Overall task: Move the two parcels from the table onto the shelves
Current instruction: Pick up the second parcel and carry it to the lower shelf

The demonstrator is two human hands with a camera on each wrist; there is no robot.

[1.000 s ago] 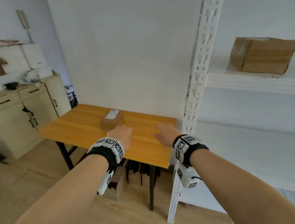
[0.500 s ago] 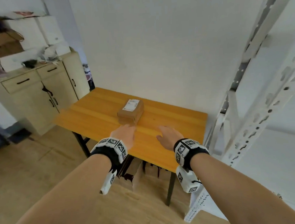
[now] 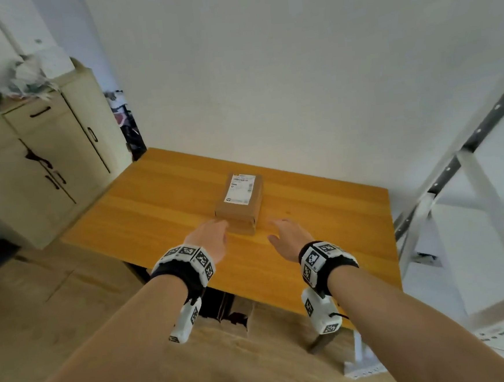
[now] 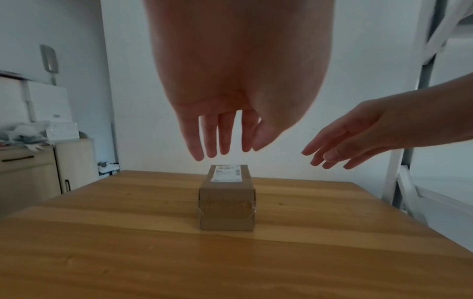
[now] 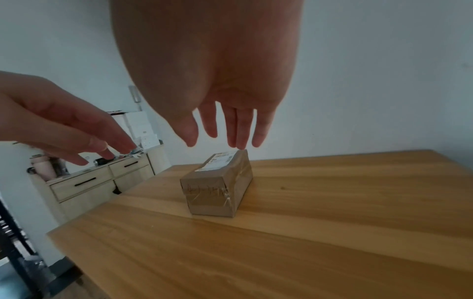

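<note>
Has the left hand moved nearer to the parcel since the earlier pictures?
Yes. In the head view the left hand has gone forward over the table, nearly reaching the parcel.

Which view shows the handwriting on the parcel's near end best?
The left wrist view: it faces the parcel end squarely, scrawl under tape. The right wrist view shows it obliquely; the head view shows mostly the label on top.

Left hand (image 4: 230, 97) fingers straight, spread, hovering above parcel (image 4: 227, 199) on table (image 4: 128, 252), no contact. Right hand (image 4: 358, 133) to its right, fingers extended, also clear.
</note>
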